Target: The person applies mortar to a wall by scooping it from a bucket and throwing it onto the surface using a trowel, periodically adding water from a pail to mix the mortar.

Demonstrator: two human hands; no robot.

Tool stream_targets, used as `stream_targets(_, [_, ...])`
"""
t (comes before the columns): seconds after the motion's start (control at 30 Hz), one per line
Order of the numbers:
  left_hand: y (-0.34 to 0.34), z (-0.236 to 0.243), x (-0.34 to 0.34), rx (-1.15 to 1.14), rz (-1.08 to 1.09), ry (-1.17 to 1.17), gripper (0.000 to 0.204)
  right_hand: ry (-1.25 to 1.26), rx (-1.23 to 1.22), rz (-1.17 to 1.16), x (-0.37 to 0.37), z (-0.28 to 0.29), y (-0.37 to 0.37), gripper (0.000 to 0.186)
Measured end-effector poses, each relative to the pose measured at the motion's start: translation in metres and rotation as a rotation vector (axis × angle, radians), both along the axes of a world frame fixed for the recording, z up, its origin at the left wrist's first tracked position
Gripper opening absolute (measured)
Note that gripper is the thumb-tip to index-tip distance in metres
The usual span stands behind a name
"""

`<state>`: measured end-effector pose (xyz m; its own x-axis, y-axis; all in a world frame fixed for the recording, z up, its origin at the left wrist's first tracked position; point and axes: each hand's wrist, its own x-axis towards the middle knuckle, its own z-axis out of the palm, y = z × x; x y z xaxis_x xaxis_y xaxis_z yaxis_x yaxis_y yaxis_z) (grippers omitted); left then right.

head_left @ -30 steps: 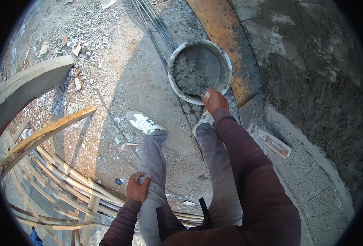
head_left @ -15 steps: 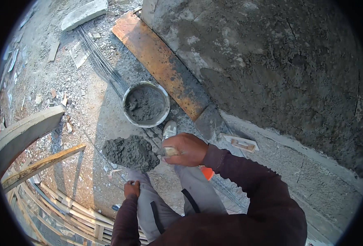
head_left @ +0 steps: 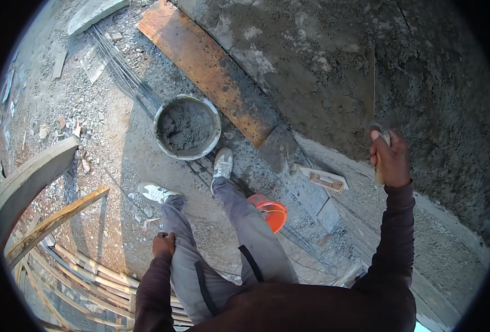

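Observation:
My right hand (head_left: 391,157) is closed round the wooden handle of a trowel (head_left: 380,176). Its blade shows edge-on as a thin line against the wall (head_left: 322,83), which is coated in wet grey mortar. My left hand (head_left: 163,244) rests by my left thigh with its fingers curled in and nothing visible in them. In front of my feet stands a round tub (head_left: 216,131) partly filled with grey mortar (head_left: 187,127).
A rusty metal sheet (head_left: 200,61) lies along the wall's foot. A float (head_left: 325,180) rests on the ledge near an orange bucket (head_left: 276,220). Thin rods (head_left: 126,77) run behind the tub. At left are a curved concrete piece (head_left: 34,171) and a timber (head_left: 56,224).
My right hand has swung right and up from above my knees to the wall. The mortar heap on the trowel is no longer seen on it. My left hand stays by my thigh.

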<state>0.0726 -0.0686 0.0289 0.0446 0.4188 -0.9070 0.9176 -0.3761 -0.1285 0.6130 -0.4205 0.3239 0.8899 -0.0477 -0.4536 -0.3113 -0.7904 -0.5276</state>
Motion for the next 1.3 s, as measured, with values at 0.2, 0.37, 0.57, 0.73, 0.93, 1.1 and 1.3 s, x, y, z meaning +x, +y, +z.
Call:
stream_targets(0.2, [0.039,-0.006,0.0,-0.125,-0.016,-0.032,0.054,-0.009,-0.174,0.548,-0.078,-0.138,0.031,0.034])
stream_targets(0.37, [0.076,-0.02,-0.062,-0.157,0.21,-0.239,0.051,-0.028,-0.673,0.919,-0.111,-0.395,0.17,0.047])
stream_targets(0.57, [0.106,-0.041,-0.071,-0.188,0.33,-0.304,0.048,0.111,-0.642,0.841,-0.16,-0.577,0.269,0.031])
stream_targets(0.73, [0.107,-0.021,-0.075,-0.183,0.367,-0.288,0.048,0.308,-0.287,0.516,-0.233,-0.521,0.24,0.038])
stream_targets(0.93, [0.063,-0.012,-0.054,-0.136,0.321,-0.292,0.05,0.197,-0.4,0.6,-0.196,-0.414,0.182,0.034])
stream_targets(1.1, [0.002,-0.008,-0.071,0.006,0.292,-0.366,0.05,0.009,-0.084,0.808,-0.158,-0.214,0.178,0.03])
stream_targets(1.3, [-0.036,0.018,-0.057,0.065,0.383,-0.434,0.05,0.128,0.344,1.046,-0.115,-0.018,0.174,0.031])
